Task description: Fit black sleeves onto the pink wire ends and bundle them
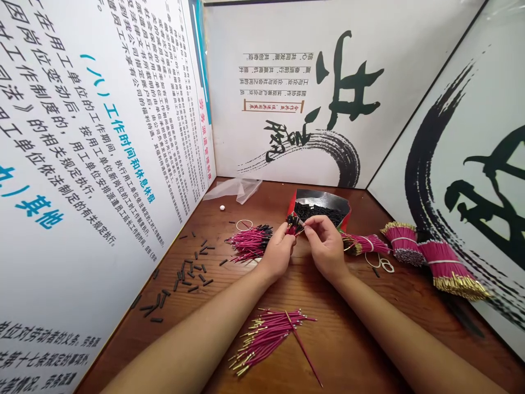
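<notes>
- Magenta wires [292,226], head view: a small bunch with black ends, gripped in the left hand [279,251], just in front of the open tray [344,220].
- Left hand: fingers closed around the bunch, clamped on it.
- Right hand [327,246]: thumb and forefinger together in a pinch beside the black ends; too small to tell what sat between them.
- Tray: red and green edge, dark inside, held a heap of short black pieces [318,212].
- Black-ended pile [249,243]: more magenta wires, lying near the left hand on the brown table [328,339].
- Loose pile [266,338]: magenta with gold-coloured ends, between the forearms; a single wire [304,349] lay slantwise across its edge.
- Scattered black tubes [189,275]: loose on the table, left of the left forearm.
- Banded bundles [404,243]: three, in a row on the right side, pale bands around them.
- Loose bands [385,266]: beside those bundles; another pale loop [244,225] lay by the black-ended pile.
- Clear plastic [241,190] and a small white bit [222,208]: far left of the table, near the printed panels [283,137].
</notes>
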`<state>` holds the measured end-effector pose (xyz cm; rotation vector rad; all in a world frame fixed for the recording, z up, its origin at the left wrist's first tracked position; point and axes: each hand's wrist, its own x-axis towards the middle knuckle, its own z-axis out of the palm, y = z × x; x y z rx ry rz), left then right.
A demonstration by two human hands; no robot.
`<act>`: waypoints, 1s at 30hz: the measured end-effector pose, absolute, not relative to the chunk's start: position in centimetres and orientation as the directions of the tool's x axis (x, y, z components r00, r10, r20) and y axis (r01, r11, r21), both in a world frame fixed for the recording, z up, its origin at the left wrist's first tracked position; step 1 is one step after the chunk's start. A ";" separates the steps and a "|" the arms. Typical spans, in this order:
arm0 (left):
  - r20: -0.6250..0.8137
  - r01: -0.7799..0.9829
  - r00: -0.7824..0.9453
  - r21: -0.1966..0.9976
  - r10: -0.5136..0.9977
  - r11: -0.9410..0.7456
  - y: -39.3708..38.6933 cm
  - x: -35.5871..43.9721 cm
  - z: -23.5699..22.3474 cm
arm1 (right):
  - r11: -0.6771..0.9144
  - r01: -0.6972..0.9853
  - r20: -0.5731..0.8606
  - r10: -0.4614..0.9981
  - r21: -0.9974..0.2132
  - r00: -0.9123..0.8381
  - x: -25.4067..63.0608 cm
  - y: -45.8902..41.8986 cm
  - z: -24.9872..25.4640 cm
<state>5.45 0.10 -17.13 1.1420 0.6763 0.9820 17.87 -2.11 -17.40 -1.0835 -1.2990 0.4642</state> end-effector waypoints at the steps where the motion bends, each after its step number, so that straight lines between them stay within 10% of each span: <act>1: 0.035 -0.289 0.437 0.952 0.899 0.103 0.1 5.4 -17.1 | 0.466 0.283 0.536 0.801 -0.838 0.268 17.9 -2.1 -17.4; 30: 0.055 -0.325 0.430 0.941 0.901 0.098 0.1 5.5 -17.2 | 0.407 0.249 0.457 0.868 -0.879 0.193 17.9 -2.1 -17.5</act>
